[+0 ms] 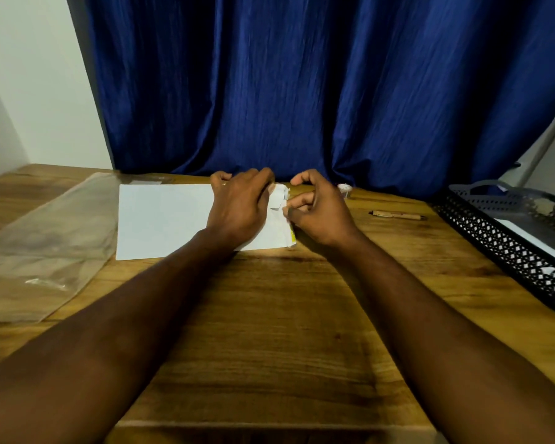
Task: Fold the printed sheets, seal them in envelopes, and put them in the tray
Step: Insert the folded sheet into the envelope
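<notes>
We seemed to be sealing a white paper envelope (164, 219).
Our left hand (237, 209) pressed it flat; our right hand (321, 214) pinched its small white paper strip (277, 205), which likely needed a clean pull next.

Wooden table (269, 331) bears envelope (164, 219), clear plastic bag (45, 238), pen (398, 215), black tray (494, 238), perhaps tape (345, 189).
</notes>
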The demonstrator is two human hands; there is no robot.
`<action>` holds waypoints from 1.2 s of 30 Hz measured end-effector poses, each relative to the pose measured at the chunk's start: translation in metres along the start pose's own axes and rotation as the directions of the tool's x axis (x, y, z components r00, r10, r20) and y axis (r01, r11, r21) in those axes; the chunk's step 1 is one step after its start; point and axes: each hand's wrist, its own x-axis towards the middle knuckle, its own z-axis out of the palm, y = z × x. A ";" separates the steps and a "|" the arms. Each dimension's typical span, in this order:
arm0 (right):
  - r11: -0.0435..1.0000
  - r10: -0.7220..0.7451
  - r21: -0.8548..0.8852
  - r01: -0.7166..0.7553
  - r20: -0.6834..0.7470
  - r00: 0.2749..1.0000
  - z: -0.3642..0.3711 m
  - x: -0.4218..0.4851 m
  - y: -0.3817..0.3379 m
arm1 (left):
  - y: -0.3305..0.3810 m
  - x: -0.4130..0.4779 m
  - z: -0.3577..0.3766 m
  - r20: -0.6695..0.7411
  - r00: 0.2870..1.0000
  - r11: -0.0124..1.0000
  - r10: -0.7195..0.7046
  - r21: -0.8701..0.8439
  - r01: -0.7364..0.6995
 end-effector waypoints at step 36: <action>0.934 0.294 -0.202 -0.293 -0.026 0.955 -0.008 0.012 0.027 | -0.002 -0.007 0.018 0.556 0.826 0.971 0.088 -0.234 0.054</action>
